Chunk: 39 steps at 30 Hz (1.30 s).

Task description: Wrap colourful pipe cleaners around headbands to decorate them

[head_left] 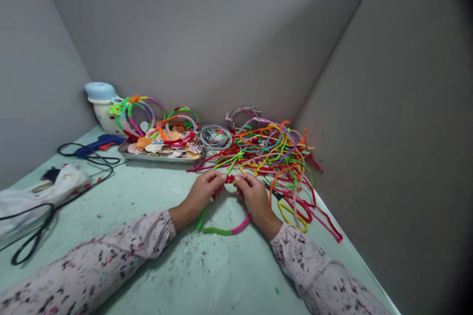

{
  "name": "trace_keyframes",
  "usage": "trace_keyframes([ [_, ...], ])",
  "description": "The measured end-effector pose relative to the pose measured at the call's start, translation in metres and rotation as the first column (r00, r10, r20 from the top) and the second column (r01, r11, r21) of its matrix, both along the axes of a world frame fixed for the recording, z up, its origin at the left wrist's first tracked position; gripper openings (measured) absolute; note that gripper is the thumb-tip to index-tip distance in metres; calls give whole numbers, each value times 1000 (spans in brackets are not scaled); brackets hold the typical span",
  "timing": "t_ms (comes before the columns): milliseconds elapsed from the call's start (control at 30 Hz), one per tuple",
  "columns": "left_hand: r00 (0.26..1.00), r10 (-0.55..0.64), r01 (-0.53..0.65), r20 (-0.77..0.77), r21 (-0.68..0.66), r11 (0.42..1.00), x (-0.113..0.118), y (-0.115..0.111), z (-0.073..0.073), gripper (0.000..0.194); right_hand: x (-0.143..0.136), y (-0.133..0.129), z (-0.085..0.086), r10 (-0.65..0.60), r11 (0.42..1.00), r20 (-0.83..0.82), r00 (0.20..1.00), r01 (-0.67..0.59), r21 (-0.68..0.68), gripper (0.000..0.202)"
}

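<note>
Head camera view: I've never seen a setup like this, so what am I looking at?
There is no machine here: a person's bare left hand and right hand do the work. The only picture comes from a camera on that person's head, looking forward and down. Both hands pinch a small red piece; a green-and-pink fuzzy band curves below them. On the pale green table lie a metal tray of shells, a tangle of fuzzy stems, scissors at the right and a blue tool at the left.
</note>
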<state>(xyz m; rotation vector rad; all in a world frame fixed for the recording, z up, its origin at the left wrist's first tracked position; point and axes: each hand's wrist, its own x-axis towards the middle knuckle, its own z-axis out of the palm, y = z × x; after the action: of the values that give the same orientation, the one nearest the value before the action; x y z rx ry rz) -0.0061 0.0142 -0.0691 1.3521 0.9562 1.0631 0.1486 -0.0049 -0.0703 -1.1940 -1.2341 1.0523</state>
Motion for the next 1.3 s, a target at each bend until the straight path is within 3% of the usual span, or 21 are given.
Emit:
trace_keyframes([
  [367,1000,11,-12,-16,-42,999,2,1,-5,32,-1,-2,1,-27,999,18,999,27,40,20],
  [667,998,8,-4,58,-68,998,0,-1,1,30,3,3,-1,-55,998,-39,998,54,-29,22],
  [867,997,19,-12,75,-102,995,0,-1,0,19,5,6,-6,-34,998,-111,993,28,-53,24],
  [1067,981,101,-75,167,-158,985,-2,2,-1,25,8,8,-9,7,997,-212,977,-24,-76,29],
  [1300,972,118,-80,203,-183,980,-2,5,-1,24,8,10,-11,2,995,-260,966,-29,-99,23],
])
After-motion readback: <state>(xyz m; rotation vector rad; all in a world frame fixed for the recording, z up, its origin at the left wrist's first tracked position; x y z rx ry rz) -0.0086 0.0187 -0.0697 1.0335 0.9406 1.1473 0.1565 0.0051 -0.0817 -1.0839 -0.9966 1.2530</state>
